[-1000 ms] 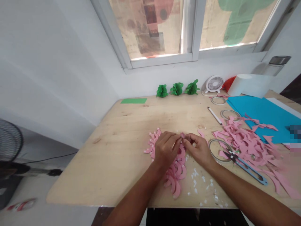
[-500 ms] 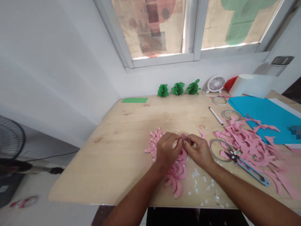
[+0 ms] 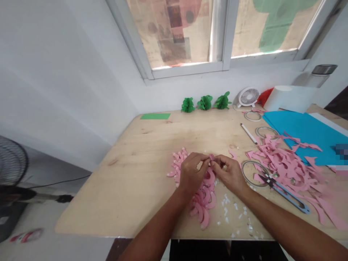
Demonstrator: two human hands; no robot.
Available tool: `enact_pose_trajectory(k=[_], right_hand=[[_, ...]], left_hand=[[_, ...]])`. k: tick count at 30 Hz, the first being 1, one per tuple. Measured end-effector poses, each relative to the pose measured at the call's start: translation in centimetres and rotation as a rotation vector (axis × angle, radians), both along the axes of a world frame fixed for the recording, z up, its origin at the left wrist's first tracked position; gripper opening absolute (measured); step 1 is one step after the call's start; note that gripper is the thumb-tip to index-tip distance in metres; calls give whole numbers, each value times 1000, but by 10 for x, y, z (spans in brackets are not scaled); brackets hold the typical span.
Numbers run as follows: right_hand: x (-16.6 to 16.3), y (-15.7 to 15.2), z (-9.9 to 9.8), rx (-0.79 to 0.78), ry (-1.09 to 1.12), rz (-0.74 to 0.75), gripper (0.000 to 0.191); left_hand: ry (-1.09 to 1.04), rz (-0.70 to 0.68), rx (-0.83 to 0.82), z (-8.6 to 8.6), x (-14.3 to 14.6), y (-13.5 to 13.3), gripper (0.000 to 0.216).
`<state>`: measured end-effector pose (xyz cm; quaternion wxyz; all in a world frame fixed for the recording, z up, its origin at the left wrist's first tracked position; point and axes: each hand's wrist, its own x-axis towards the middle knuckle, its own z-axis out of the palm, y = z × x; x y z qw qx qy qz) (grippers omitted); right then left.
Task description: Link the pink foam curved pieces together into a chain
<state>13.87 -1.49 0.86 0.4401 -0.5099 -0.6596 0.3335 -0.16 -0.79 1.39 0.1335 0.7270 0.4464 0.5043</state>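
My left hand (image 3: 191,172) and my right hand (image 3: 230,172) meet over the middle of the wooden table (image 3: 141,163). Both pinch one small pink paper piece (image 3: 211,157) between their fingertips, a little above the table. Under and around my hands lies a row of curved pink paper petals (image 3: 202,203). Small white paper bits (image 3: 231,210) are scattered just right of the petals, near the front edge.
Blue-handled scissors (image 3: 288,194) and a tape ring (image 3: 252,173) lie right of my hands beside a heap of pink scraps (image 3: 288,166). A blue sheet (image 3: 307,134), a white pen (image 3: 248,133), a small fan (image 3: 247,96), three green paper flowers (image 3: 205,103) and a green card (image 3: 154,116) sit farther back.
My hands stay together on the pink piece; the fingers shift slightly as they work it. Nothing else on the table has moved.
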Motion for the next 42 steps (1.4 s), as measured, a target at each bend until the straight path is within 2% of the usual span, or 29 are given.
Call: enact_pose_trajectory(k=[14, 21, 29, 42], right_hand=[[-1, 0, 1, -78, 117, 24, 27], [1, 5, -3, -159, 213, 29, 31], [1, 4, -2, -184, 207, 60, 31], [0, 1, 2, -159, 195, 68, 29]], left_hand=[[65, -3, 43, -5, 0, 2, 10], [98, -63, 107, -4, -2, 4, 10], [177, -60, 194, -4, -5, 7, 9], [262, -57, 191, -1, -6, 6, 12]])
